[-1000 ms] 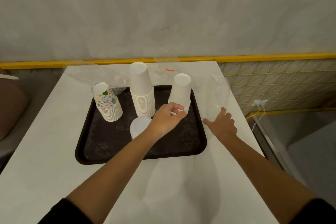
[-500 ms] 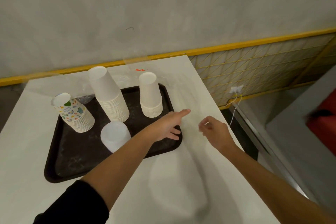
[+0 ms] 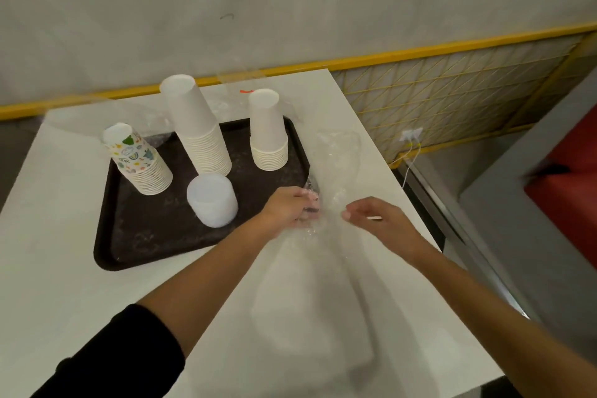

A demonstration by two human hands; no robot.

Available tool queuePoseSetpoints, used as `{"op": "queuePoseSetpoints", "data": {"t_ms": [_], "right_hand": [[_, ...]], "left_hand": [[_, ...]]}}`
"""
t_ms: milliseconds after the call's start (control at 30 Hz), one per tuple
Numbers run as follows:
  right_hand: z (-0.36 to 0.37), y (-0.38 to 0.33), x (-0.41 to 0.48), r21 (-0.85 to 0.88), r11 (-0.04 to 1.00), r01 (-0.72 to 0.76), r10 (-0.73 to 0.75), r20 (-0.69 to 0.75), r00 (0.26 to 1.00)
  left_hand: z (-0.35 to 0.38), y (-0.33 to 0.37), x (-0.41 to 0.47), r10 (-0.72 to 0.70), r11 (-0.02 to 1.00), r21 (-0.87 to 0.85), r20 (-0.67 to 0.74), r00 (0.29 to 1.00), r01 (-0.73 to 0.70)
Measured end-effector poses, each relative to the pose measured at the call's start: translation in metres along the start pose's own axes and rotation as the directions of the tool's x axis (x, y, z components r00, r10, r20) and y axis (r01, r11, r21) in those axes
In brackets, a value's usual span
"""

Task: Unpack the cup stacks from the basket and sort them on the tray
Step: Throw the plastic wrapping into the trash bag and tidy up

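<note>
Standing rim-down on the dark rectangular plastic tray (image 3: 145,229): a stack of patterned paper cups (image 3: 139,158) at the far left, a tall stack of plain white paper cups (image 3: 202,136) beside it, and a shorter white paper cup stack (image 3: 268,139) in the far right corner. Nearer, in the middle, a squat translucent white plastic cup stack (image 3: 211,200). At the tray's right edge, gripping crumpled clear plastic film (image 3: 339,152) with the left hand (image 3: 286,207), fingers curled into it. Just beside the same film, the right hand (image 3: 378,216) (fingers loosely bent; pinching or not, cannot tell). All on a white table (image 3: 64,284).
</note>
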State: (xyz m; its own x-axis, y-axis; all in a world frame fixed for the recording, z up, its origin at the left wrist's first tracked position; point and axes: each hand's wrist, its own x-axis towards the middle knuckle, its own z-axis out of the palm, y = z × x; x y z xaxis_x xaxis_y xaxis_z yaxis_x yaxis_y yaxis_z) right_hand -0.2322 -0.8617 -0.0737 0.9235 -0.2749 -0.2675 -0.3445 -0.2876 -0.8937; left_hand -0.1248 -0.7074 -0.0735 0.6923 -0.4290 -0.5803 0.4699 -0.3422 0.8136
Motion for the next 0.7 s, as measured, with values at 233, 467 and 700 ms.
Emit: {"op": "queuePoseSetpoints", "data": {"t_ms": [233,467,700], "right_hand": [[0.019,-0.01,-0.017,0.418,0.865,-0.277,0.313,-0.018,0.95],[0.093,-0.04,-0.054,0.567,0.812,-0.139,0.157,0.017,0.987],[0.169,-0.078,-0.076,0.551,0.831,-0.082,0.065,0.049,0.997]], "left_hand": [[-0.032,-0.018,-0.046,0.145,0.988,0.032,0.123,0.982,-0.15],[-0.099,-0.039,-0.101,0.218,0.973,0.04,0.157,0.963,-0.227],[-0.202,-0.069,-0.162,0.232,0.971,-0.07,0.054,0.971,-0.229]]}}
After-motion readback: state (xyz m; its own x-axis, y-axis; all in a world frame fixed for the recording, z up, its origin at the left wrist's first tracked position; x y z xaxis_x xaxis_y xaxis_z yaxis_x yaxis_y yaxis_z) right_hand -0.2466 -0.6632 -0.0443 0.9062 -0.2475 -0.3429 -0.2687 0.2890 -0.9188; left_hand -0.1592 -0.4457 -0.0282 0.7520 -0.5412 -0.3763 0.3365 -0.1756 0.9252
